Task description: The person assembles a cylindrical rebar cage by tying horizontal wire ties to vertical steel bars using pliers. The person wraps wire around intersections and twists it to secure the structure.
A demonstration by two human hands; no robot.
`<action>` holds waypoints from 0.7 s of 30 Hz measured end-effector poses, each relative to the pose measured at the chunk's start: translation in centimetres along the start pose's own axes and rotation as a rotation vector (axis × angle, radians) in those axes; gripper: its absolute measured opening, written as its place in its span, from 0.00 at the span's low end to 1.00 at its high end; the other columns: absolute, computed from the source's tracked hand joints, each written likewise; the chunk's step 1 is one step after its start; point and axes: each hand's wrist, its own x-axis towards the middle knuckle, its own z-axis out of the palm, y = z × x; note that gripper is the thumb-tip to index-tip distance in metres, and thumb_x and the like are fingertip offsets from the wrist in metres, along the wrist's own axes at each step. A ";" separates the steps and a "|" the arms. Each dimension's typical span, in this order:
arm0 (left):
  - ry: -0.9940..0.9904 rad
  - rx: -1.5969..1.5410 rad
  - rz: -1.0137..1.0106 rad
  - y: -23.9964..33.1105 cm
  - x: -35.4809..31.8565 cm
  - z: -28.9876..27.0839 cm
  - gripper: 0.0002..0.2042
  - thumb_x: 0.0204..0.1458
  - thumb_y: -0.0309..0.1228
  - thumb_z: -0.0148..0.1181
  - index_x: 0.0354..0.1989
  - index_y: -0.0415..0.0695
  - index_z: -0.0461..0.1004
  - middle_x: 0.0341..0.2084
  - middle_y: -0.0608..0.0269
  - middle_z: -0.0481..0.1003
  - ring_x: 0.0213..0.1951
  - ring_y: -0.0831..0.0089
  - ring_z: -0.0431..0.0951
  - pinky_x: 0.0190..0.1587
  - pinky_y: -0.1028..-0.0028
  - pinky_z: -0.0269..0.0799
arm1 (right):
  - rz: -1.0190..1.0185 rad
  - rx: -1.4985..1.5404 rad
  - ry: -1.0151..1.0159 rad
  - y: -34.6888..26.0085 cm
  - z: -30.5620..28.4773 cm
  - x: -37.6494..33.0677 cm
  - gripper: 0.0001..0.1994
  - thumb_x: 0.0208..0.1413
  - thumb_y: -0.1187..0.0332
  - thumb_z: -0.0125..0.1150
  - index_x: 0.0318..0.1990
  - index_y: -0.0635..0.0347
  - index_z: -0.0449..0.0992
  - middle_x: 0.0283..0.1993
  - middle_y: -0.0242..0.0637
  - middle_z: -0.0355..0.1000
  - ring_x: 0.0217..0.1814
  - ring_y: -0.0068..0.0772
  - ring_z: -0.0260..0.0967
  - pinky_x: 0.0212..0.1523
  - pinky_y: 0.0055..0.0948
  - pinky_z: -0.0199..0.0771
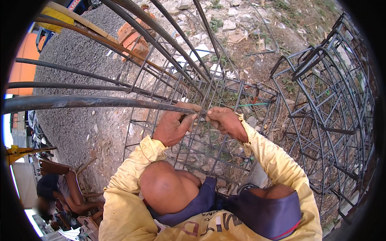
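Note:
My left hand (173, 127) is closed around a dark steel rebar (92, 103) that runs in from the left. Beside it, my right hand (228, 123) pinches with thumb and fingers at the point where the bar meets a thin cross bar; what lies between those fingertips is too small to make out. Both hands are over a rebar cage (189, 149) of long bars and thinner square stirrups, in front of my bent knees. Several more long rebars (140, 32) fan out from the cage toward the upper left.
On the right stands a heap of bent stirrups and cage frames (321, 132). A grey gravel pile (68, 76) lies left, with red bricks (134, 40) beside it. Rubble (229, 25) covers the ground beyond. Another person (50, 188) is at the lower left.

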 end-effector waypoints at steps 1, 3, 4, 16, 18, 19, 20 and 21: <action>0.001 -0.016 -0.003 -0.2 0.0 0.0 0.10 0.61 0.24 0.53 0.49 0.39 0.75 0.33 0.63 0.73 0.24 0.79 0.75 0.29 0.76 0.71 | 0.050 0.104 -0.083 0.8 0.7 -0.4 0.12 0.66 0.58 0.52 0.36 0.56 0.71 0.21 0.23 0.60 0.14 0.12 0.45 0.13 0.19 0.40; 0.004 -0.029 -0.005 -0.3 -0.1 0.0 0.10 0.61 0.24 0.53 0.49 0.39 0.75 0.35 0.63 0.73 0.24 0.79 0.75 0.29 0.76 0.71 | 0.082 0.138 -0.155 1.3 1.8 -1.2 0.13 0.67 0.57 0.51 0.36 0.56 0.71 0.21 0.24 0.61 0.14 0.12 0.45 0.14 0.18 0.41; 0.003 -0.032 0.000 -0.2 0.0 0.0 0.10 0.62 0.25 0.53 0.49 0.39 0.75 0.36 0.63 0.73 0.25 0.79 0.75 0.30 0.76 0.71 | 0.097 0.155 -0.185 1.3 2.2 -1.7 0.13 0.67 0.57 0.51 0.36 0.56 0.71 0.21 0.24 0.61 0.15 0.12 0.46 0.14 0.18 0.41; 0.037 -0.035 -0.057 -0.9 -0.1 0.0 0.13 0.60 0.27 0.57 0.53 0.40 0.73 0.38 0.61 0.76 0.31 0.76 0.78 0.35 0.75 0.74 | -0.350 -0.029 -0.115 4.0 5.9 -3.3 0.16 0.71 0.55 0.44 0.39 0.57 0.71 0.21 0.23 0.60 0.20 0.14 0.50 0.21 0.20 0.51; 0.116 -0.052 -0.084 0.2 -1.2 -0.2 0.17 0.58 0.28 0.61 0.54 0.37 0.72 0.36 0.60 0.79 0.34 0.75 0.80 0.38 0.75 0.75 | -0.294 -0.061 -0.142 4.6 4.8 -3.0 0.17 0.69 0.55 0.47 0.40 0.59 0.75 0.25 0.27 0.66 0.26 0.18 0.59 0.28 0.24 0.61; 0.109 -0.037 -0.119 1.3 -1.8 -0.7 0.14 0.57 0.27 0.61 0.50 0.36 0.73 0.35 0.58 0.79 0.33 0.74 0.80 0.37 0.74 0.76 | -0.272 -0.091 -0.141 5.0 4.2 -3.0 0.17 0.69 0.54 0.47 0.40 0.60 0.75 0.25 0.28 0.67 0.26 0.19 0.60 0.29 0.25 0.62; 0.217 -0.141 -0.005 -1.0 -3.4 -1.1 0.10 0.58 0.27 0.61 0.45 0.35 0.74 0.35 0.55 0.79 0.32 0.74 0.80 0.36 0.73 0.77 | -0.248 -0.118 -0.164 5.4 3.8 -3.0 0.18 0.69 0.54 0.47 0.41 0.60 0.75 0.26 0.28 0.68 0.27 0.19 0.61 0.29 0.26 0.64; 0.203 -0.179 0.030 -0.8 -4.0 -1.7 0.08 0.58 0.27 0.60 0.41 0.35 0.73 0.33 0.54 0.79 0.30 0.73 0.80 0.35 0.73 0.77 | -0.320 -0.130 -0.133 6.1 2.5 -3.0 0.18 0.67 0.53 0.50 0.42 0.60 0.77 0.28 0.30 0.70 0.29 0.22 0.64 0.32 0.28 0.67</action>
